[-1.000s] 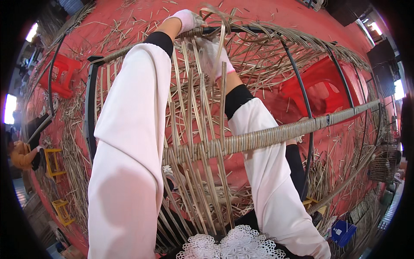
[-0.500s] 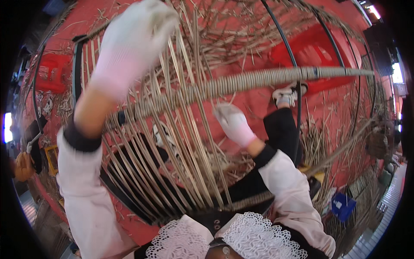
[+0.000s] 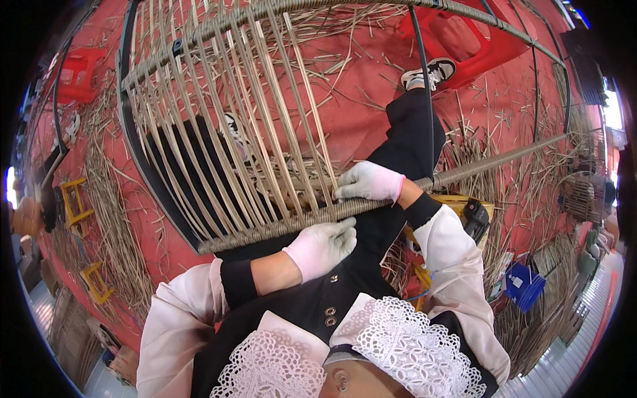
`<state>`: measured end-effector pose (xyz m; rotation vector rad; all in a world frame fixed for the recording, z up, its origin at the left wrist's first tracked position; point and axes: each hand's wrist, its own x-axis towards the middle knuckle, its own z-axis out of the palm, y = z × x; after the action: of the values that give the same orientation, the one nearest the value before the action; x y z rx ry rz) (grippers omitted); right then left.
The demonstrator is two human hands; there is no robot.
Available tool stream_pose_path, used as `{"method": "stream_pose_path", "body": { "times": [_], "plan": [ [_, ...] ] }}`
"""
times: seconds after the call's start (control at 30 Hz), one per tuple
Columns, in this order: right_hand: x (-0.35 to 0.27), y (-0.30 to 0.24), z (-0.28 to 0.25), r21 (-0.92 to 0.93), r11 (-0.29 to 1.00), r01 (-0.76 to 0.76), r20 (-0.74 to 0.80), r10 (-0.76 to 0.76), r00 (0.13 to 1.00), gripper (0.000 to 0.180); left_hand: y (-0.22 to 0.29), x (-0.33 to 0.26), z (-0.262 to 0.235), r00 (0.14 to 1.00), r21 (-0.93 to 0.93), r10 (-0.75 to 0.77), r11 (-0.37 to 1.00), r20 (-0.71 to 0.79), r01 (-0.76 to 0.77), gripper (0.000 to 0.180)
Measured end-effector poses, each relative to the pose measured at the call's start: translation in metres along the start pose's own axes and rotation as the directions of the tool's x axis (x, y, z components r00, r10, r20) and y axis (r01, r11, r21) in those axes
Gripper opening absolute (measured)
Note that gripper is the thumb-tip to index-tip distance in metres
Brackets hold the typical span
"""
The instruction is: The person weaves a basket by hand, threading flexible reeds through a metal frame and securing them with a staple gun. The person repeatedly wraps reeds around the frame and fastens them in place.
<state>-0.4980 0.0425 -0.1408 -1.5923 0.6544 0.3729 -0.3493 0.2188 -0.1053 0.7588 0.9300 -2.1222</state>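
Note:
A dark metal frame (image 3: 123,113) has its near bar (image 3: 265,231) wrapped in tan plant-fibre strips. Several long tan strands (image 3: 249,126) run side by side from the far wrapped bar (image 3: 265,10) to this near one. My right hand (image 3: 371,182), in a white and pink knit glove, is closed at the last strand on the right, where it meets the near bar. Just under that bar, my left hand (image 3: 324,249), gloved alike, has thumb and fingers pinched together. What they hold, if anything, is hidden.
Loose fibre strips litter the red floor (image 3: 358,126). A red plastic stool (image 3: 458,43) stands far right, another red stool (image 3: 78,74) far left. Near my right forearm is a yellow stool (image 3: 488,212) with a black tool (image 3: 474,219). A blue bucket (image 3: 524,285) sits farther right.
My left hand has come down from the far bar to below the near bar. The right hand has moved onto the near bar by the strand. The frame now appears higher in view.

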Motion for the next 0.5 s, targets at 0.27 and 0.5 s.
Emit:
{"method": "stream_pose_path", "body": {
  "times": [0.27,0.5],
  "plan": [
    [-0.006,-0.009,0.001,-0.106,0.993,0.051,-0.006,-0.051,0.999,0.031,-0.016,0.034,0.013,0.955,0.280,0.171,0.955,-0.244,-0.099,0.018],
    [-0.021,-0.005,-0.005,0.376,0.865,0.331,-0.413,-0.164,0.896,0.034,0.007,-0.015,0.053,0.979,0.426,0.005,0.901,-0.206,0.085,0.016]
  ]
}}
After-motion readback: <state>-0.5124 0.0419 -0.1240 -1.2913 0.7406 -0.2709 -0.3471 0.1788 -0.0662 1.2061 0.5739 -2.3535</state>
